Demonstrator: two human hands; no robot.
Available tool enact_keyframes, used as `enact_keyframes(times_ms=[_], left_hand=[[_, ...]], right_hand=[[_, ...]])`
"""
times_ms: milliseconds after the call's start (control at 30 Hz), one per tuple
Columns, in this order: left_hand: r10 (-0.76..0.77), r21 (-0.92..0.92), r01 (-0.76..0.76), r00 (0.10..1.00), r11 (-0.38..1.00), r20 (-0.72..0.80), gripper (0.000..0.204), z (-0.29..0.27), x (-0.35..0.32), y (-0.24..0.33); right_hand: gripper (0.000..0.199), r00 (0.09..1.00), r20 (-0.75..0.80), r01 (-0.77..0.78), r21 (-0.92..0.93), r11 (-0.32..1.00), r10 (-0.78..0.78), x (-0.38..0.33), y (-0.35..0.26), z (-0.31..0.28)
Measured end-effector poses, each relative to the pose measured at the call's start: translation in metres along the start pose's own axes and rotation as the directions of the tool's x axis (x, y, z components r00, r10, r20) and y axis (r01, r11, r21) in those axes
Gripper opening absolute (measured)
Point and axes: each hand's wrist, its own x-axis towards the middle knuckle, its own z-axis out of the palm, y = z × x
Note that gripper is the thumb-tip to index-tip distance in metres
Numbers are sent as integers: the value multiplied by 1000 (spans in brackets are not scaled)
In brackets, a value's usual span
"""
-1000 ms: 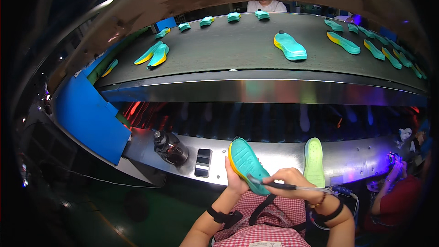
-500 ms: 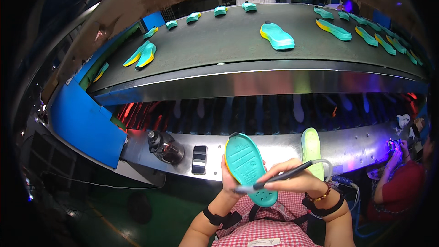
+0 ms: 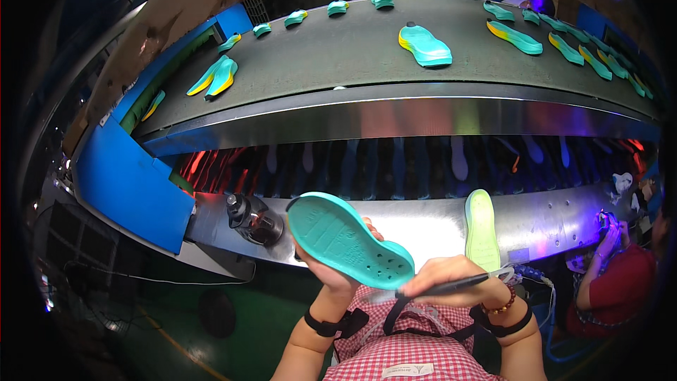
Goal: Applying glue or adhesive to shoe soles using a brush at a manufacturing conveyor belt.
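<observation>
My left hand (image 3: 326, 271) grips a turquoise shoe sole (image 3: 338, 236) from beneath, its fingertips showing past the far edge. The sole lies tilted, heel up to the left, its molded underside facing me; small holes dot the toe end. In my right hand (image 3: 448, 275) is a black pen-like tool (image 3: 462, 283) with a pale tip and a grey cable at its rear end. The fingers pinch it close to the sole's toe edge; whether the tip touches the sole I cannot tell. Right of the held sole, a lime-green sole (image 3: 482, 229) lies on the metal ledge (image 3: 430, 222).
Beyond the ledge runs a dark conveyor belt (image 3: 310, 56) carrying several turquoise and yellow soles (image 3: 425, 46). A dark bottle (image 3: 254, 220) stands left on the ledge. More soles lie in the lower opening. A person in red (image 3: 617, 279) works at the right; another sits beyond the belt.
The turquoise sole has swung leftward from nearly upright to a slanted, sideways position. It now covers the phone on the ledge. My right hand and the tool have shifted to its toe edge.
</observation>
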Motion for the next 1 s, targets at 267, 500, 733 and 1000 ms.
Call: enact_keyframes(times_ms=[267,500,733,1000], left_hand=[[114,147,-123,991,981,72,87,1,4,7],[0,-14,-2,984,1000,-178,83,11,-3,3],[-322,39,322,917,946,234,65,-22,-21,-14],[-514,344,426,828,837,224,50,-26,-8,1]], right_hand=[[21,991,-93,-100,-53,994,95,-7,2,-1],[17,838,-296,-187,634,750,459,-17,14,8],[23,944,-186,-229,224,947,272,-9,-11,13],[23,998,21,-60,15,998,60,-6,-9,-5]])
